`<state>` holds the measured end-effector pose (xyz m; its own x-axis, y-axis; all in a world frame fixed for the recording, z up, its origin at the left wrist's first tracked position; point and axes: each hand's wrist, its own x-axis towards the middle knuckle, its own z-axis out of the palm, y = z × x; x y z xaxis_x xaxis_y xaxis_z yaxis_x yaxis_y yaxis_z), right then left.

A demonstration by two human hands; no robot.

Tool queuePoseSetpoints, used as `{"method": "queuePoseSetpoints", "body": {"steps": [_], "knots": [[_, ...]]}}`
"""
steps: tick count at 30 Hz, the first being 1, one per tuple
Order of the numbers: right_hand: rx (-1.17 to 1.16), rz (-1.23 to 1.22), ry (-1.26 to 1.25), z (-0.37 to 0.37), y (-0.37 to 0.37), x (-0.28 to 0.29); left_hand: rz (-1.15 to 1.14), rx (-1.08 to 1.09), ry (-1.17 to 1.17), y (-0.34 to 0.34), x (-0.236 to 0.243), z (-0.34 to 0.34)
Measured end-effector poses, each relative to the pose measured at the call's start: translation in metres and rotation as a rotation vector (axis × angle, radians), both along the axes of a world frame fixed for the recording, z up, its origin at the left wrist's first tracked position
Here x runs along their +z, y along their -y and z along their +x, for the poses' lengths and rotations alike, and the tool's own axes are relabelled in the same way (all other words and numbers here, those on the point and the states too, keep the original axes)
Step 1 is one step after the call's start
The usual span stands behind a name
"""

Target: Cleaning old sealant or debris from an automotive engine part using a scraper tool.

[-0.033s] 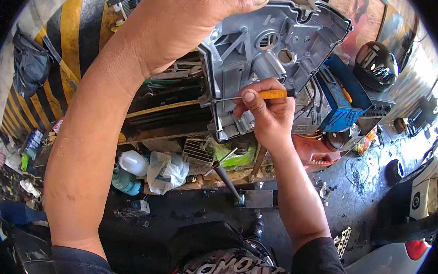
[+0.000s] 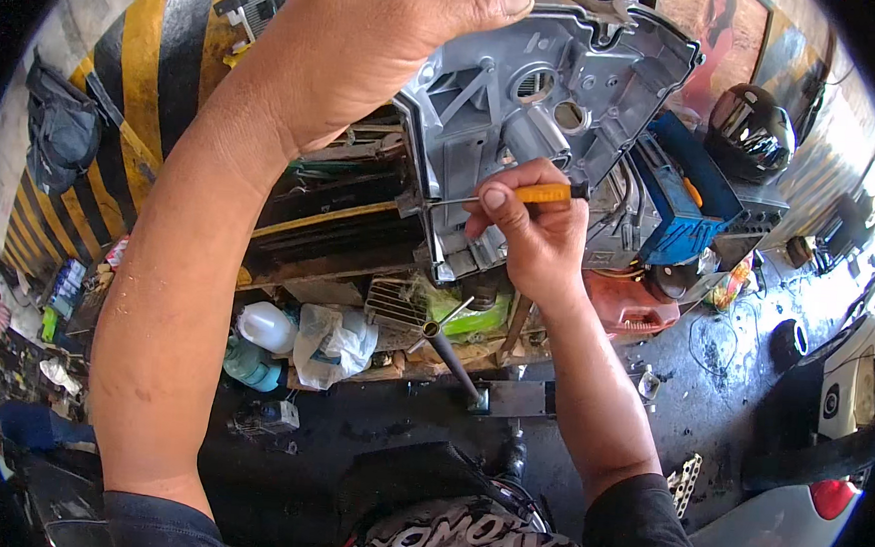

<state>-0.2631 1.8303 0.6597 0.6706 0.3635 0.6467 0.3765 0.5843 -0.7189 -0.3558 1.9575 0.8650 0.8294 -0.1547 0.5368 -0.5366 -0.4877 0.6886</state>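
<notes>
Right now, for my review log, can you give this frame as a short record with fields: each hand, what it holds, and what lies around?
left hand: left hand grips the top edge of the grey cast-metal engine cover, held up with its ribbed inner side toward the camera
right hand: right hand holds a thin tool with an orange handle, metal tip at the cover's left edge
below: white plastic bottle, crumpled clear plastic bag, red plastic container
right side: blue box-shaped machine part, black helmet

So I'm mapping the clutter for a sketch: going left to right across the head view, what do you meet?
Dark bag → white plastic bottle → left hand → right hand holding an orange-handled tool → blue box → black helmet.
</notes>
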Motion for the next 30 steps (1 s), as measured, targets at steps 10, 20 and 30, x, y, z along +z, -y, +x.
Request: {"method": "queuePoseSetpoints", "body": {"steps": [10, 20, 30], "knots": [[-0.085, -0.029, -0.004, -0.014, 0.005, -0.005, 0.042, 0.044, -0.034, -0.006, 0.003, 0.001], [0.027, -0.025, -0.036, -0.020, 0.003, -0.004, -0.053, 0.052, -0.080, 0.001, 0.002, 0.003], [-0.009, 0.220, -0.194, -0.027, -0.010, -0.015, 0.061, 0.261, -0.108, 0.011, 0.010, 0.002]]}}
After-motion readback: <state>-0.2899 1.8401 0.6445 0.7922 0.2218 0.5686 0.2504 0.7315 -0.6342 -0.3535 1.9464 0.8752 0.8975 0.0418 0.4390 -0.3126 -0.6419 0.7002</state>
